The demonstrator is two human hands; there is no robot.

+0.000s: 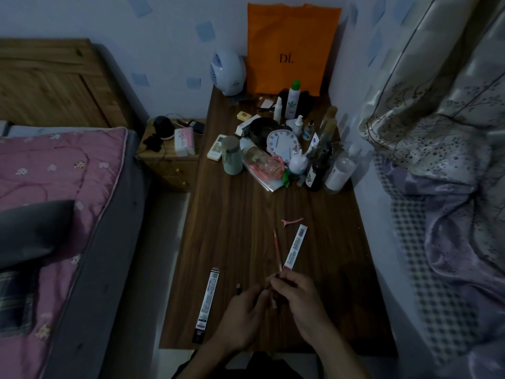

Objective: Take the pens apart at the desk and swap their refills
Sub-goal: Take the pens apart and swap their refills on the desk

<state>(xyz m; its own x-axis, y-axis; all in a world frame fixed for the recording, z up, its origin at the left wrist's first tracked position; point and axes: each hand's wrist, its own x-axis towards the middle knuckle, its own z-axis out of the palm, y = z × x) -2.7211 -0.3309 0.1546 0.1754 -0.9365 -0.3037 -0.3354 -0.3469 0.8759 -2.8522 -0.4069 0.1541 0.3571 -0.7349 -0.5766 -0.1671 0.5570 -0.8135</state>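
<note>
Dim room, pale wall (169, 28) with blue squares. A wooden table (246, 214) stands between a pink-quilted bed (54, 170) and curtain (437, 105).

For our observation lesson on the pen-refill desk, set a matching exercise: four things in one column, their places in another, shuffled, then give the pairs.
Things:
1. orange bag
2. pink hair clip
3. black-ended pen packet
4. pink refill

Places:
A. beside the left hand, near the desk's left edge
B. upright against the far wall
C. sticking up from the fingers of the right hand
D. lying alone mid-desk, beyond the pens

Pairs: 1-B, 2-D, 3-A, 4-C
</note>
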